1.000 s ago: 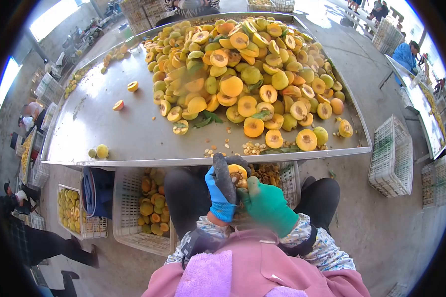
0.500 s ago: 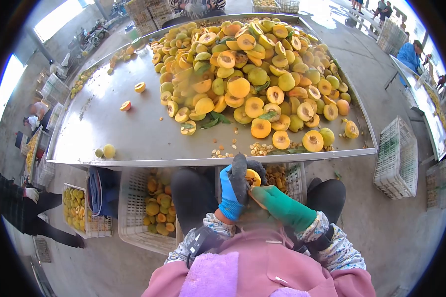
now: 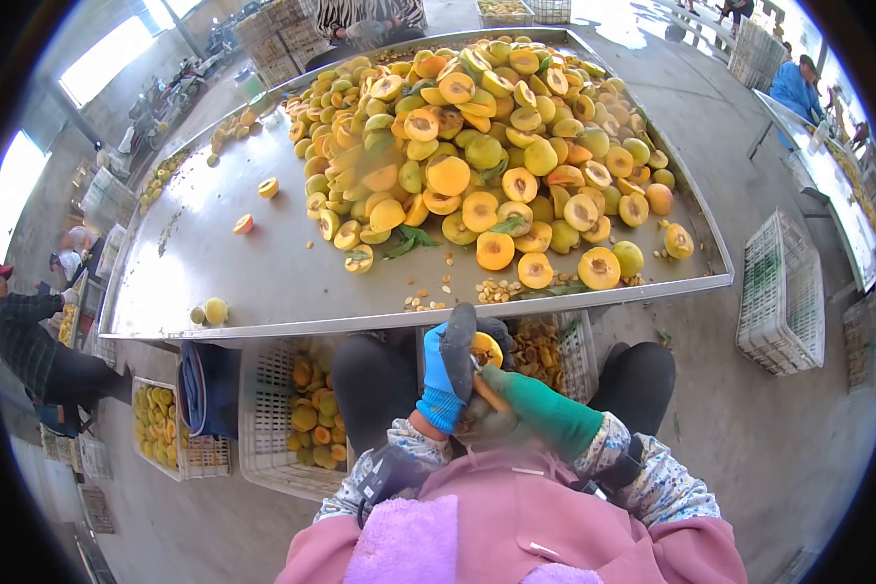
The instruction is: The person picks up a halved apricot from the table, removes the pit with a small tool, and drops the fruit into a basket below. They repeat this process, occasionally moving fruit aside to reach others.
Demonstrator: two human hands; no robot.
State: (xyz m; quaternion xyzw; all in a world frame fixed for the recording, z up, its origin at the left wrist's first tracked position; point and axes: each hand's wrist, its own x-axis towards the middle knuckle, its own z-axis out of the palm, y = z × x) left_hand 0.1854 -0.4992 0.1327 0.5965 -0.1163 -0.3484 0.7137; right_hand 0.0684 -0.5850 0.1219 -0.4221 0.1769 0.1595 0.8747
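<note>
My left hand (image 3: 450, 365), in a blue and dark grey glove, is wrapped round a yellow-orange fruit half (image 3: 487, 350) below the table's front edge. From the right, my right hand (image 3: 545, 409), in a green glove, grips a small tool with a light brown handle (image 3: 492, 391). The tool's tip meets the fruit, and its exact shape is hard to make out. Above my hands, a large heap of halved and whole fruit (image 3: 448, 176) lies on the metal table (image 3: 263, 250). Pits (image 3: 497, 290) are scattered near its front edge.
White crates of fruit (image 3: 253, 419) stand under the table on the left, and a crate of darker pieces (image 3: 579, 355) is behind my hands. An empty-looking crate (image 3: 781, 292) stands on the right. Across the table sits a person (image 3: 370, 29); others work at both sides.
The view has shifted slightly. My right hand and the tool have moved a little down and left beside the fruit. At the far left, the person in dark clothes now shows more fully.
</note>
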